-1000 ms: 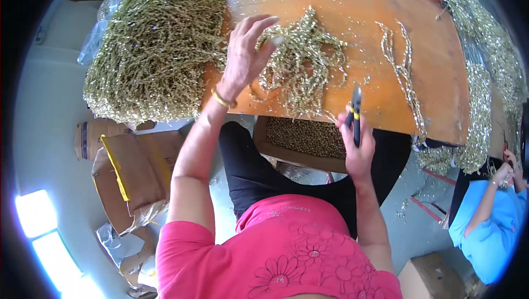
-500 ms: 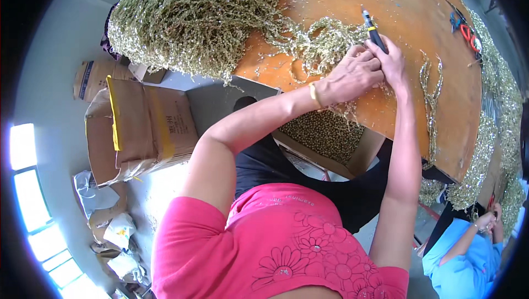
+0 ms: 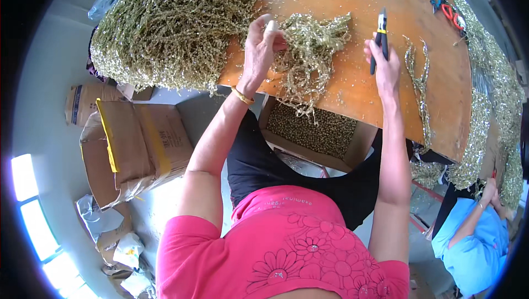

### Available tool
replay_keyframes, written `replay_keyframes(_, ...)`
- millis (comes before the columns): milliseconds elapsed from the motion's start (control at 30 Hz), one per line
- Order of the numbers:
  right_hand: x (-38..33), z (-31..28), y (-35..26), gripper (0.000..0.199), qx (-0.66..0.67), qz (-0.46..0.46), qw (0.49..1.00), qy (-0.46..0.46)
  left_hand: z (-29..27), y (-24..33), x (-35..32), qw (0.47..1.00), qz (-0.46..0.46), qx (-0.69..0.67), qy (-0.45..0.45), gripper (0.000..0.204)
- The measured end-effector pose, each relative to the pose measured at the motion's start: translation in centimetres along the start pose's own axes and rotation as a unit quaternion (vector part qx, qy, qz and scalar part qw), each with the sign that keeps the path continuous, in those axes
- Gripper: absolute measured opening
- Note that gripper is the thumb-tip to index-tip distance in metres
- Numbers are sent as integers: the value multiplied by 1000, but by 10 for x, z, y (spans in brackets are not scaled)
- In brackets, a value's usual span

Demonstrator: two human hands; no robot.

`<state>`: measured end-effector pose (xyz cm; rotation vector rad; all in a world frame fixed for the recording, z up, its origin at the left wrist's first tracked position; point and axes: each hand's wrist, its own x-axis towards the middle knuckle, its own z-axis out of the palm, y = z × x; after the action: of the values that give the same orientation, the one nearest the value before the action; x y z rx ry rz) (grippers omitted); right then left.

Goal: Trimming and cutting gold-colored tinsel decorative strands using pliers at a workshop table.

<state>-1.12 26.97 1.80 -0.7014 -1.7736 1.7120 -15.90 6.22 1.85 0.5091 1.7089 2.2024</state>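
Observation:
My right hand [image 3: 382,59] grips a pair of pliers [image 3: 382,37] with black handles and a yellow band, jaws pointing away from me, above the wooden table. To its left, my left hand [image 3: 260,48] is raised with the fingers curled in and a white covering on the thumb tip. Its fingertips meet the left side of a loose bundle of glittery gold strands [image 3: 311,42]; whatever they pinch is hidden. Several strands from the bundle trail down over the table's near edge.
A large heap of glittery sprigs [image 3: 176,29] covers the table's left end. Two strands [image 3: 420,81] lie right of the pliers; red-handled scissors [image 3: 451,15] lie beyond. Below the edge sits a box of gold beads [image 3: 308,131]. A co-worker in blue [image 3: 474,238] works at right.
My hands have come apart: the left moved left and up to the bundle's left side, while the right stayed near its place with the pliers. The strand bundle shifted left and hangs lower.

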Motion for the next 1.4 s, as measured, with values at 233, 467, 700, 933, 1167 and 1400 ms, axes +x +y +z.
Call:
replay_keyframes(233,0,27,14,30,-55,-50,996,-46,16,25,-13,918,263,292,-48,27)
replay_keyframes(467,9,29,8,32,16,63,997,33,46,27,37,833,297,443,-145,22)
replay_keyframes(700,-29,73,-14,36,230,40,972,15,41,-37,159,668,118,673,-296,26)
replay_keyframes(933,-11,77,-6,25,71,69,995,-30,16,31,121,683,-16,552,-478,29)
replay_keyframes(1167,26,71,-1,26,-129,55,989,-43,-11,99,123,844,193,483,-135,19)
replay_keyframes(1400,67,47,10,28,-329,-107,931,121,-53,124,58,721,459,508,107,20)
